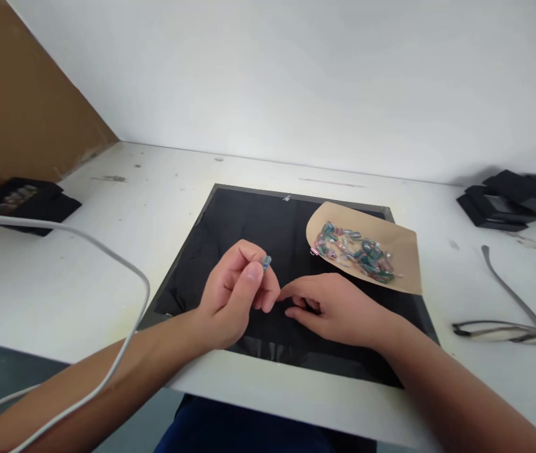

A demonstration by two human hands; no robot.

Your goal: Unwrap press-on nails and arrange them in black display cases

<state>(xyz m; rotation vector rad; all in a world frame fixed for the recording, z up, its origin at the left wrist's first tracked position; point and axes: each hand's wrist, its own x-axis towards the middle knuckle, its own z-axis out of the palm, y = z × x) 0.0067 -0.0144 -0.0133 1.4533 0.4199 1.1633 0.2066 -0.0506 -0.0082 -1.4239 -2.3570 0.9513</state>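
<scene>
Between the thumb and forefinger of my left hand point(237, 292) is a small, shiny blue-green bead-like piece point(267, 262). My right hand point(336, 308) hovers low over or rests on the black mat point(253, 220); I cannot tell which. Its forefinger reaches out beside the left hand's lower fingers, its thumb stands apart, and nothing shows in its grasp. To the upper right of both hands, a tan paper sheet point(400, 245) lies on the mat. Many small glassy pieces point(372, 258) in green, blue and pink are spread over it.
A white cable point(143, 283) loops across my left forearm. Folded-arm glasses point(508, 330) lie on the white table point(83, 264) at the right. Black objects stand at the far right point(518, 201) and far left point(25, 204). A white wall point(296, 82) closes off the back.
</scene>
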